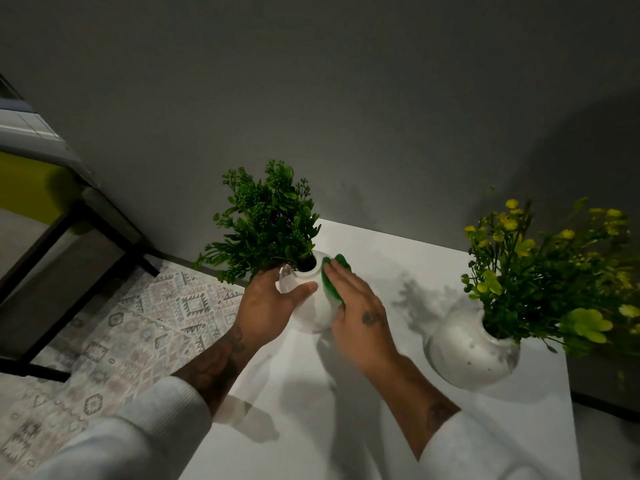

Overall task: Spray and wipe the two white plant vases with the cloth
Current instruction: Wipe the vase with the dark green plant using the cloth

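**Mid-wipe at the bench** [346, 427]: you are working on the first vase [313, 317]. It stands near the bench's far-left corner, at about 12 o'clock from you, under its dark green plant [266, 220].

Your left hand [273, 303] steadies it from the 9 o'clock side. The grip is wrapped round the body, with the thumb across the front face just below the rim. Your right hand [356, 306] comes in from 4 o'clock with its grip released. Its fingers are straight and together, flattened over the green cloth [332, 282] and pressing it to the vase's 3 o'clock flank. The cloth shows only as a strip along the fingertips and the edge of the palm. Both forearms reach forward out of white sleeves [166, 403].

By the look of it, the task is somewhere near its middle. The first vase is under the cloth, and how much of its surface is clean cannot be told from here. The second vase [467, 344] stands at 3 o'clock from the first and well apart, under the yellow-flowered plant [540, 265]. It carries pale blotches and specks on its shoulder, and whether they are spray or dirt is unclear. No hand touches it, so its wipe looks left to do. No spray bottle can be picked out with certainty.
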`<state>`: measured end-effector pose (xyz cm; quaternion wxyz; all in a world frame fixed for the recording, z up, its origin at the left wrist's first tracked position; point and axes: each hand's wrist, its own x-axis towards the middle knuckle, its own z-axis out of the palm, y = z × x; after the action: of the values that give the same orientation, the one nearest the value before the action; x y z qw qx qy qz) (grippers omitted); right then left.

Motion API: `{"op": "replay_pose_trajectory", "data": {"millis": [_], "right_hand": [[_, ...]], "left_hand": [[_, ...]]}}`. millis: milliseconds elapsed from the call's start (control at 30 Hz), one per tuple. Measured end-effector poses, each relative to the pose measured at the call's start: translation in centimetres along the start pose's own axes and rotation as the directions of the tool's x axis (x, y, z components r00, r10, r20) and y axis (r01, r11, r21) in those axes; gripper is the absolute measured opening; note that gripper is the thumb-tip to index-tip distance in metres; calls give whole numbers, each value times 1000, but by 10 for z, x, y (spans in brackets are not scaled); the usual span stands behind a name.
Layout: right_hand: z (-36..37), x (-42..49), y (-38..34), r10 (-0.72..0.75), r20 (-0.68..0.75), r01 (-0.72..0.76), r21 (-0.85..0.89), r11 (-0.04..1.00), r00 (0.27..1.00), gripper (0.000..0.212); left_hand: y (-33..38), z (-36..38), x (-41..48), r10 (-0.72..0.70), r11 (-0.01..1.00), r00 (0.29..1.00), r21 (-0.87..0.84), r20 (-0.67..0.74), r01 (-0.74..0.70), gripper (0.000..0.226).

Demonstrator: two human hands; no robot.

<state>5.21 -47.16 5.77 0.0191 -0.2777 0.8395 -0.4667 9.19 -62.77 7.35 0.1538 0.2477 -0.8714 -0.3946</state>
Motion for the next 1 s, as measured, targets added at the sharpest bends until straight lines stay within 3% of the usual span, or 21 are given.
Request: {"op": "replay_pose_trajectory", "data": {"millis": [167,300,467,600,733,933,1000], "right_hand": [[-5,32,5,89,63,-88,-8,996,994,64],[2,5,0,8,-4,-8,-11,1000,1000,62],[8,-16,-1,-13,-70,18,76,997,997,64],[-1,22,4,190,31,-193,209,959,981,69],[-10,44,24,429,179,-462,231,856,885,74],[2,25,50,585,305,-659,317,682,752,73],[8,14,54,617,351,-710,359,606,704,71]], "left_hand": [[0,0,0,-10,999,1000,38,-6,10,43],[3,-2,-2,16,999,1000,35,-4,-15,28],[5,-3,-2,70,997,998,34,-1,-70,32],[1,-5,0,34,997,999,65,16,-35,28],[0,-4,0,5,999,1000,46,20,-6,27],[-4,-2,0,3,1000,999,29,33,-4,27],[-8,-1,2,-32,998,998,59,45,29,47]]}}
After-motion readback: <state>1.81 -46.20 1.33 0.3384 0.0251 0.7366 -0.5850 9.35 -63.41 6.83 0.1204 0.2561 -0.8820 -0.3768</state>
